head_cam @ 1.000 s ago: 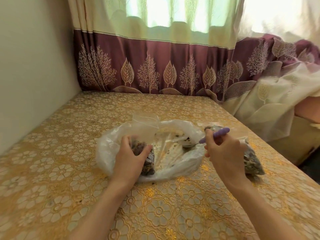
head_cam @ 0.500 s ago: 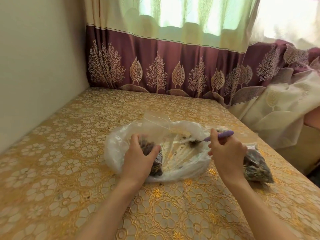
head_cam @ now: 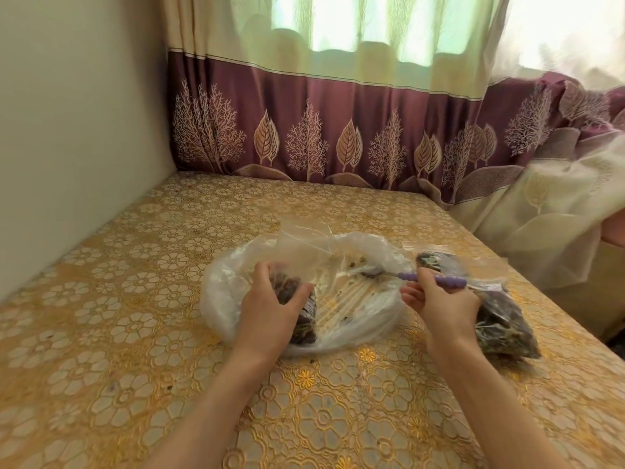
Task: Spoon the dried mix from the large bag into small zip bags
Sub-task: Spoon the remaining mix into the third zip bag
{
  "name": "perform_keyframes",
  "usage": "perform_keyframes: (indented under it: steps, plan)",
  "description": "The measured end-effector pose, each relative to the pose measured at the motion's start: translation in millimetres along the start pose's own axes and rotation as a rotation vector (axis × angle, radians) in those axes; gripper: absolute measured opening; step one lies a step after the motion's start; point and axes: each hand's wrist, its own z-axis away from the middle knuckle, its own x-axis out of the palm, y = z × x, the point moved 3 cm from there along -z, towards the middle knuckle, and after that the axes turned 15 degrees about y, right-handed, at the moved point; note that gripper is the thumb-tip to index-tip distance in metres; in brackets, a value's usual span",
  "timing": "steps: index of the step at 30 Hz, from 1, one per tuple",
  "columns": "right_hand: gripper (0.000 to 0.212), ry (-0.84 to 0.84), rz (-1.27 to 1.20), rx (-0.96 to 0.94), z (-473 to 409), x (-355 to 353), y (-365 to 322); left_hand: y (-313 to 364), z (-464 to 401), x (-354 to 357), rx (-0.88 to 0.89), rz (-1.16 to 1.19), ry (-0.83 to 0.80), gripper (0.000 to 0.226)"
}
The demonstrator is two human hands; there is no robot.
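A large clear plastic bag [head_cam: 362, 309] lies open on the table, with only a few crumbs of dried mix inside. My left hand [head_cam: 270, 306] grips a small zip bag [head_cam: 301, 313] part-filled with dark dried mix, held over the large bag's left half. My right hand [head_cam: 443, 306] holds a spoon [head_cam: 406, 275] by its purple handle. The spoon's metal bowl lies inside the large bag near its far right rim. A filled small zip bag [head_cam: 500, 319] lies on the table to the right, partly hidden by my right hand.
The table [head_cam: 135, 350] has a gold floral cover. A plain wall runs along its left side. Maroon and cream curtains [head_cam: 338, 130] hang along the back and bunch at the right edge. Small crumbs dot the cover near the bags.
The camera view has shifted a little. My right hand has drawn the spoon slightly to the right inside the large bag. My left hand keeps its grip on the small bag.
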Motion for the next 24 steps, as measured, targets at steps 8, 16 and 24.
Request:
perform_keyframes:
  steps: [8, 16, 24]
  plan:
    - [0.017, -0.033, -0.188, 0.259, 6.1, -0.5, -1.5, 1.6, 0.1, -1.1, 0.014, -0.012, 0.029, 0.034]
    - [0.021, -0.016, -0.182, 0.294, 7.0, -8.0, -2.5, 0.8, 0.5, -1.4, 0.012, -0.005, 0.027, 0.034]
    - [0.029, 0.021, -0.115, 0.264, 10.3, -10.7, -5.1, 0.8, -0.3, -1.4, 0.021, -0.008, 0.031, 0.035]
